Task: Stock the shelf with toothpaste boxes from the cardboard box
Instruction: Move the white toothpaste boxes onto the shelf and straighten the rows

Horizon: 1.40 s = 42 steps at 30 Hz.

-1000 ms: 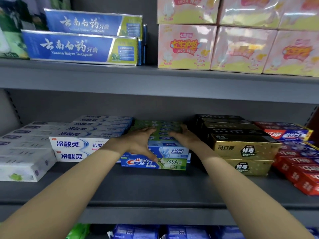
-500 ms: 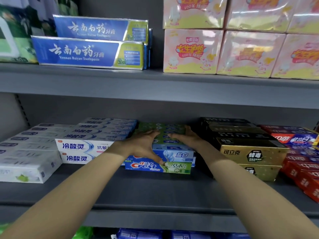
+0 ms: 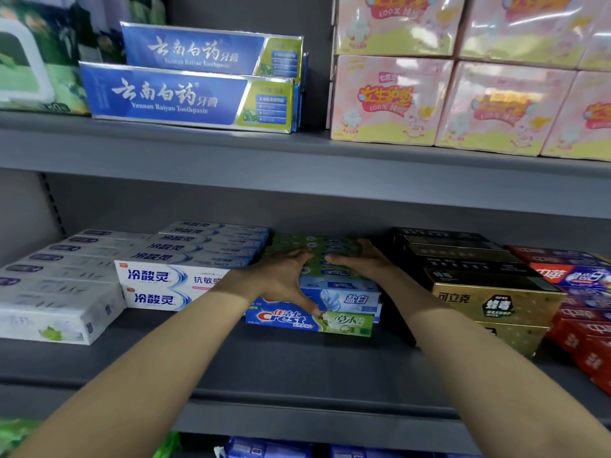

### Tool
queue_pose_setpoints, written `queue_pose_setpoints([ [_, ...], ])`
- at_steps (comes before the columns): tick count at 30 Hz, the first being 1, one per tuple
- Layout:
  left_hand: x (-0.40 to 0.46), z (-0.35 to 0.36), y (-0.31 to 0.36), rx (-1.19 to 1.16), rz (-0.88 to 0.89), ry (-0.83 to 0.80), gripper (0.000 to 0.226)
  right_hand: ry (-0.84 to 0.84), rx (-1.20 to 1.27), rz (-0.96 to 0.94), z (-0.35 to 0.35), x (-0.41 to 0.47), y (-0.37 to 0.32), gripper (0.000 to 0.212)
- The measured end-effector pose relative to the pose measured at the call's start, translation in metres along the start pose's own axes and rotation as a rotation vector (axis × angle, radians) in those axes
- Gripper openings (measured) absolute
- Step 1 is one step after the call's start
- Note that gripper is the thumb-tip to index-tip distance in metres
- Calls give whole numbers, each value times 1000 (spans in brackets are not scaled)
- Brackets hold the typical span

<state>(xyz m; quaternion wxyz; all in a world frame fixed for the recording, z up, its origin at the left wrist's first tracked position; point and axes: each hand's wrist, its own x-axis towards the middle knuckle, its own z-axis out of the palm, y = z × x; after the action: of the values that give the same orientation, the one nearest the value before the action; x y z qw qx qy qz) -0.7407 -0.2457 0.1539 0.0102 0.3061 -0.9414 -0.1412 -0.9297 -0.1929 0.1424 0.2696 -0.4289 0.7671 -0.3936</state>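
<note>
While both arms reach in over the grey middle shelf (image 3: 297, 368), the left hand (image 3: 281, 279) lies on the stack of Crest toothpaste boxes (image 3: 330, 305), its fingers laid flat and together across the green top boxes and its thumb spread down over the front, the tip touching the lowest box with the Crest logo. The right hand (image 3: 360, 259) rests on the top of the same stack just beside it, fingers straight and close together, pointing toward the left hand; the fingertips of the two nearly meet. The stack sits mid-shelf, between the white and blue toothpaste boxes (image 3: 165, 285) on the left and the black and gold boxes (image 3: 489, 299) on the right, touching both rows. Red boxes (image 3: 582, 322) fill the far right. On the upper shelf (image 3: 231, 150) stand blue Yunnan Baiyao toothpaste boxes (image 3: 185, 97) and pink wrapped packs (image 3: 390, 100).
</note>
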Motion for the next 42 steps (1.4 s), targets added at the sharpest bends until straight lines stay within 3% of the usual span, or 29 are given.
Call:
queue_pose_setpoints([
  [4,-2,2,1,19,-4,24,119,-24,-22,-33,2,-8,-3,97],
  [8,-17,6,5,186,34,197,107,17,-226,-81,9,-31,0,73],
  [10,-24,14,9,271,12,265,95,55,-173,-82,13,-47,10,67],
  [14,-30,31,15,351,-61,330,84,254,81,-64,24,-72,24,77],
  [17,-32,36,16,366,-86,330,88,347,195,-53,31,-77,24,79],
  [21,-32,33,17,297,-85,301,89,344,388,-19,37,-81,31,85],
  [25,-35,29,13,253,-61,286,89,328,498,-19,40,-84,32,70],
  [28,-35,30,11,244,-64,290,84,317,511,-16,40,-83,32,64],
  [34,-35,30,14,256,-71,296,76,354,440,26,43,-77,37,86],
  [42,-32,28,15,254,-59,244,80,352,436,46,44,-76,38,87],
])
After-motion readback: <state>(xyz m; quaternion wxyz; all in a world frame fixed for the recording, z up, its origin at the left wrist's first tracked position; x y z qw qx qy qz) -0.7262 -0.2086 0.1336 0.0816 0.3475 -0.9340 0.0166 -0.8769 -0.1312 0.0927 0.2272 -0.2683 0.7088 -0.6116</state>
